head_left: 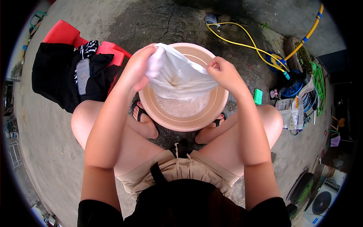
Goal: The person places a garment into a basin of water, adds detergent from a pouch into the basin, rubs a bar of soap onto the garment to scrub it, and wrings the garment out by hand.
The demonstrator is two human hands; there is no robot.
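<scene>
Nearest, below the basin's near rim, are the person's beige shorts (151,170), with a sandal (143,112) just beside the basin's near left edge. The tan basin (168,122) holds frothy water (185,108). Over it a white cloth (181,79) is stretched between the two hands and sags in the middle; whether its lower edge touches the water I cannot tell. The left hand (141,65), above the basin's left rim, grips a bunched end of the cloth, while the right hand (223,72), above its right rim, pinches the opposite edge. Right of the basin sits a green bar (258,97). To its left, black clothing (55,72) and a phone (83,76) lie on a red chair (62,33). Beyond the basin's far right side loops a yellow hose (242,25).
</scene>
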